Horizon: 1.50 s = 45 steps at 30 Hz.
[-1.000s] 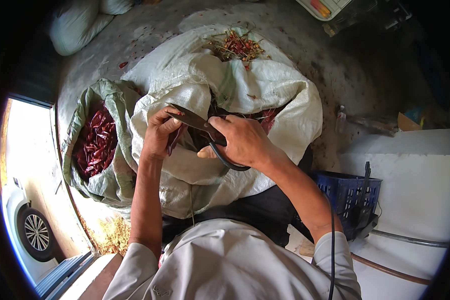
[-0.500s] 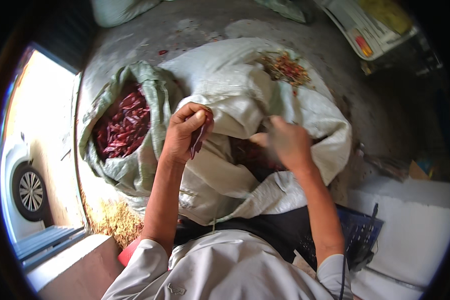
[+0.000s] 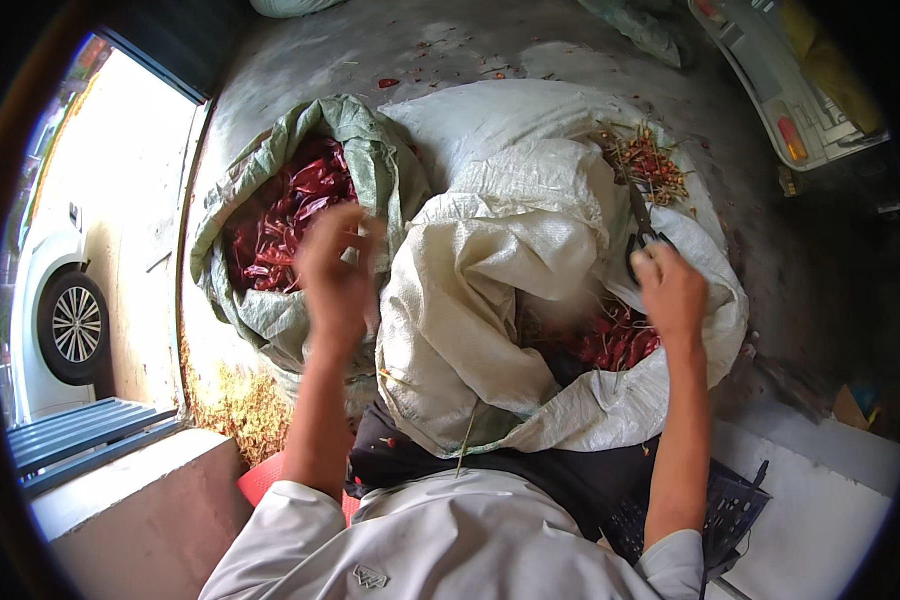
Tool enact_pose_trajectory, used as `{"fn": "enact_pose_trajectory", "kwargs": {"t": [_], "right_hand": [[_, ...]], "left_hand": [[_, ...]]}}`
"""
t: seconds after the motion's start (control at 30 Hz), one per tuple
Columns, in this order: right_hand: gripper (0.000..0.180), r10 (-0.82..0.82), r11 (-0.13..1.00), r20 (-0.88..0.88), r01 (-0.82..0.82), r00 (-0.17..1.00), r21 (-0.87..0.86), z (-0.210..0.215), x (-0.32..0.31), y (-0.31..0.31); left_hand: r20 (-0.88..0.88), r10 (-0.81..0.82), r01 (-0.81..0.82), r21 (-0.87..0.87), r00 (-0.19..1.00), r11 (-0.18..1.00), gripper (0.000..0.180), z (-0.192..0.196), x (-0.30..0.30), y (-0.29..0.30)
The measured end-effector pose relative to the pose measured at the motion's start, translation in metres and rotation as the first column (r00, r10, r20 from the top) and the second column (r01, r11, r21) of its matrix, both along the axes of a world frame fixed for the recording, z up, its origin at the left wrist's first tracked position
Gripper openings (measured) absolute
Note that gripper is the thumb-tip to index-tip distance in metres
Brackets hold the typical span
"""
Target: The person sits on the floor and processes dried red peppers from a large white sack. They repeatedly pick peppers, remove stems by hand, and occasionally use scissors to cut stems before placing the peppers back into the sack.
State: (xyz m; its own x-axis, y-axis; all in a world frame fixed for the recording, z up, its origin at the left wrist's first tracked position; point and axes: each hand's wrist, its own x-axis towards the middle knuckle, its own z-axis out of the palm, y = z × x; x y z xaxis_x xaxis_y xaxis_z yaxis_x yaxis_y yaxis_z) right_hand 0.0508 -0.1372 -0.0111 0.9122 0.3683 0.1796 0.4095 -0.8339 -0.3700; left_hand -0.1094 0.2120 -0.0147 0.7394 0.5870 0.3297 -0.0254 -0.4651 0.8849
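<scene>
I see the left hand (image 3: pixel 338 265), blurred, over the right side of the pale green sack (image 3: pixel 278 312) of dried red chilies (image 3: pixel 305 195); I cannot tell whether its fingers are spread or pinching anything. My right hand (image 3: pixel 673 290) grips the scissors (image 3: pixel 642 215) by their black handles, above the white sack (image 3: pixel 490 240), where more chilies lie inside.

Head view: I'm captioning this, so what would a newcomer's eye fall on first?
Probably the red chilies in the green sack at left, with the left hand blurred in front. Next, the white sack at centre, open on more chilies, and the right hand holding scissors over its right side.
</scene>
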Motion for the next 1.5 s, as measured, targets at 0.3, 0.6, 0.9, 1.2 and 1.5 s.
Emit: {"fn": "enact_pose_trajectory", "kwargs": {"t": [0.3, 0.6, 0.9, 1.2, 1.5], "right_hand": [[0.03, 0.222, 0.975, -0.07, -0.223, 0.973, -0.013, -0.054, 0.046, 0.043], [0.017, 0.156, 0.983, 0.272, -0.177, 0.95, 0.054, -0.085, -0.015, 0.059], [0.01, 0.035, 0.999, 0.109, -0.033, 0.993, -0.025, -0.136, -0.117, 0.091], [0.012, 0.011, 0.956, -0.099, 0.019, 0.995, 0.292, -0.086, -0.156, -0.007], [0.015, -0.122, 0.65, -0.129, 0.178, 0.984, 0.739, -0.041, -0.166, -0.048]], "left_hand": [[-0.655, -0.368, 0.751, 0.587, 0.66, 0.301, 0.038, -0.072, 0.096, -0.089], [-0.648, -0.214, 0.681, 0.667, 0.731, 0.303, 0.044, -0.031, 0.087, -0.075], [-0.608, -0.048, 0.564, 0.702, 0.793, 0.434, 0.034, -0.024, 0.088, -0.054], [-0.595, 0.063, 0.549, 0.773, 0.802, 0.318, 0.037, -0.033, 0.079, -0.086], [-0.526, -0.263, 0.57, 0.812, 0.809, 0.129, 0.014, -0.067, 0.079, -0.124]]}}
